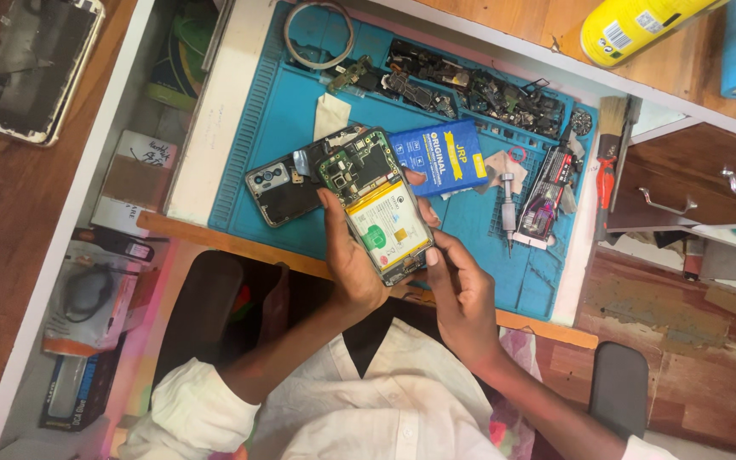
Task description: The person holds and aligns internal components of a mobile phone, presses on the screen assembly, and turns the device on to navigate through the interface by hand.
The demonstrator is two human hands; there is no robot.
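Note:
An opened smartphone with its back cover off shows a green circuit board and a white battery. My left hand grips it from the left side and underneath. My right hand holds its lower right edge, thumb on the frame. The phone hovers above a blue repair mat. A second phone's dark back cover lies on the mat just left of the held phone. A blue battery box lies behind it on the right.
Small phone parts fill the mat's upper trays. A screwdriver, a brush and a ring lie around. A yellow can stands far right. A cracked phone rests top left; drawers at right.

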